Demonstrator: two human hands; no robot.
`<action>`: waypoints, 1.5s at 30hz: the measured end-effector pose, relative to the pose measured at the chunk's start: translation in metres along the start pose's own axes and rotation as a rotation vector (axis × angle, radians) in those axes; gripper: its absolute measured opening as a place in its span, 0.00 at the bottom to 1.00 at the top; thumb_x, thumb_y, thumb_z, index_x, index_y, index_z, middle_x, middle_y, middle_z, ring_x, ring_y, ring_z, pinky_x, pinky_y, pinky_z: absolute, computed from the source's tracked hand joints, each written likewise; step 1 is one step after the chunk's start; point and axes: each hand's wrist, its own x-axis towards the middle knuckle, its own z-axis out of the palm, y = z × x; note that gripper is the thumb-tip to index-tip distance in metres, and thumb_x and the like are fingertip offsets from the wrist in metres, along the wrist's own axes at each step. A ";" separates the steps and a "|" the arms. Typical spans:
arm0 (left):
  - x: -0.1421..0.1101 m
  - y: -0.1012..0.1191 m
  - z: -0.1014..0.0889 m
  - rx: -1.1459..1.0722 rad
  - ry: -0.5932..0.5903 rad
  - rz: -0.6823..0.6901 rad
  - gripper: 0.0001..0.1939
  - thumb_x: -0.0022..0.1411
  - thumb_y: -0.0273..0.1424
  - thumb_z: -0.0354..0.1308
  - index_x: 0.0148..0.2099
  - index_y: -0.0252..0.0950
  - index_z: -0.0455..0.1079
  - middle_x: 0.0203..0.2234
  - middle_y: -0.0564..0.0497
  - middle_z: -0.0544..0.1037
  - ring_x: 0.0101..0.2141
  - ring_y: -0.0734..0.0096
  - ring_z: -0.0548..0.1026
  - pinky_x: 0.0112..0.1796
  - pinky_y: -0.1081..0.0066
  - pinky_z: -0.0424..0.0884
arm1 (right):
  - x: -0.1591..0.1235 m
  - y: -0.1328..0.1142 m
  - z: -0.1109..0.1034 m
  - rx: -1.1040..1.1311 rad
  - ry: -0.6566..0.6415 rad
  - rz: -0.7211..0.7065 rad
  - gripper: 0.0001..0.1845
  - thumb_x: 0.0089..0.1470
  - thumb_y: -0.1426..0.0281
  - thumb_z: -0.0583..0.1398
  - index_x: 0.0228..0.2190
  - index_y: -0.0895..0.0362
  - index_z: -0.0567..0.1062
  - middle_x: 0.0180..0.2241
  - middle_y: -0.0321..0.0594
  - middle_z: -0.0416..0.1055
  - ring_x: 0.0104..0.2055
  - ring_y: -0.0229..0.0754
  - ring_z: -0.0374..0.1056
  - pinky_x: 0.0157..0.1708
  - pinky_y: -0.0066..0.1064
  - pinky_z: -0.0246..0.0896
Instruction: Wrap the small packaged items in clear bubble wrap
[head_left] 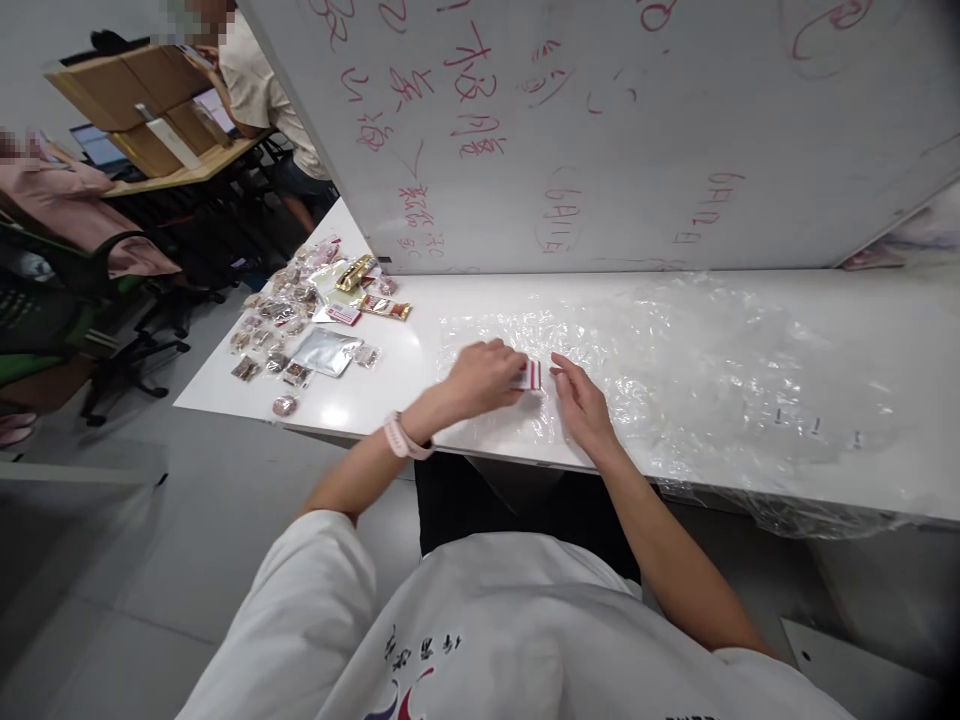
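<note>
My left hand (487, 378), with a pale pink band on its wrist, is closed over a small white packet with red stripes (532, 376). The packet's striped end sticks out past the fingers; the rest is hidden under the hand. Just to the right, my right hand (585, 408) holds nothing, its thumb and fingers apart. Both hands are low over a clear plastic bubble-wrap sheet (645, 390) spread on the white table (360, 405).
Many small wrapped packets lie at the table's left end, with a silver pouch (327, 351), a gold packet (355, 272) and a red-gold packet (385, 307). A whiteboard (600, 150) stands along the back edge. Plastic hangs over the front edge at right. Two people sit at left.
</note>
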 end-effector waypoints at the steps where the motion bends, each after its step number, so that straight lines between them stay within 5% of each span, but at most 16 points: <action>1: 0.005 0.012 0.016 -0.009 -0.042 0.017 0.08 0.63 0.33 0.62 0.42 0.34 0.71 0.36 0.43 0.79 0.39 0.58 0.75 0.34 0.65 0.69 | 0.000 0.001 0.000 0.013 0.040 0.020 0.28 0.68 0.53 0.45 0.62 0.50 0.65 0.60 0.47 0.67 0.58 0.47 0.68 0.57 0.45 0.65; 5: 0.002 0.025 0.060 -0.083 0.016 -0.017 0.18 0.65 0.37 0.61 0.53 0.34 0.67 0.51 0.37 0.74 0.50 0.51 0.73 0.43 0.58 0.73 | -0.008 0.001 -0.009 -0.001 0.083 -0.018 0.27 0.67 0.53 0.48 0.61 0.50 0.67 0.59 0.48 0.68 0.56 0.48 0.69 0.54 0.44 0.68; 8: -0.027 0.017 0.068 -0.229 0.217 -0.061 0.29 0.65 0.37 0.61 0.64 0.39 0.57 0.61 0.37 0.66 0.60 0.50 0.66 0.53 0.52 0.70 | -0.025 -0.002 -0.029 -0.153 0.161 -0.069 0.25 0.67 0.55 0.49 0.59 0.50 0.69 0.59 0.47 0.68 0.59 0.49 0.66 0.56 0.47 0.66; 13: -0.059 0.006 0.078 -0.476 0.352 -0.180 0.24 0.70 0.33 0.54 0.66 0.42 0.55 0.62 0.40 0.66 0.62 0.56 0.65 0.57 0.54 0.69 | -0.054 0.005 -0.064 -0.443 0.363 -0.065 0.22 0.67 0.57 0.49 0.54 0.52 0.74 0.56 0.47 0.71 0.59 0.53 0.64 0.57 0.52 0.63; 24: -0.012 0.022 0.084 -0.443 0.232 -0.133 0.17 0.65 0.25 0.58 0.56 0.39 0.67 0.47 0.46 0.78 0.46 0.57 0.72 0.43 0.59 0.73 | -0.063 0.031 -0.067 -0.513 0.444 -0.063 0.19 0.65 0.62 0.52 0.52 0.53 0.74 0.54 0.49 0.71 0.58 0.52 0.66 0.58 0.52 0.62; 30: -0.004 0.037 0.092 -0.418 0.310 -0.248 0.17 0.67 0.27 0.56 0.57 0.40 0.66 0.48 0.43 0.76 0.48 0.54 0.71 0.44 0.57 0.73 | -0.065 0.032 -0.069 -0.424 0.471 -0.031 0.17 0.64 0.65 0.52 0.49 0.52 0.76 0.52 0.48 0.71 0.54 0.50 0.68 0.44 0.44 0.74; 34: -0.027 0.044 0.078 -0.367 0.371 -0.178 0.23 0.68 0.34 0.57 0.62 0.40 0.60 0.58 0.38 0.68 0.57 0.50 0.67 0.53 0.51 0.69 | -0.069 0.028 -0.074 -0.401 0.470 -0.011 0.19 0.63 0.64 0.53 0.51 0.52 0.75 0.53 0.49 0.70 0.54 0.49 0.69 0.44 0.43 0.74; 38: -0.072 0.040 0.069 -0.266 0.243 0.043 0.27 0.63 0.34 0.63 0.62 0.42 0.60 0.59 0.41 0.69 0.60 0.49 0.66 0.57 0.48 0.65 | -0.074 0.024 -0.084 -0.368 0.481 0.064 0.23 0.60 0.61 0.58 0.55 0.53 0.72 0.56 0.51 0.66 0.41 0.43 0.71 0.38 0.39 0.74; 41: -0.098 0.025 0.075 -0.224 0.212 0.005 0.22 0.64 0.28 0.61 0.58 0.42 0.64 0.55 0.42 0.74 0.56 0.52 0.70 0.55 0.49 0.67 | -0.074 0.021 -0.092 -0.328 0.444 0.097 0.24 0.58 0.62 0.59 0.55 0.53 0.73 0.54 0.49 0.67 0.30 0.36 0.66 0.33 0.35 0.72; 45: -0.111 0.013 0.082 -0.303 0.276 -0.039 0.08 0.68 0.31 0.56 0.49 0.42 0.70 0.49 0.45 0.78 0.50 0.59 0.76 0.49 0.56 0.72 | -0.070 0.016 -0.102 -0.270 0.395 0.059 0.23 0.57 0.67 0.56 0.53 0.50 0.74 0.49 0.43 0.71 0.27 0.35 0.63 0.30 0.33 0.69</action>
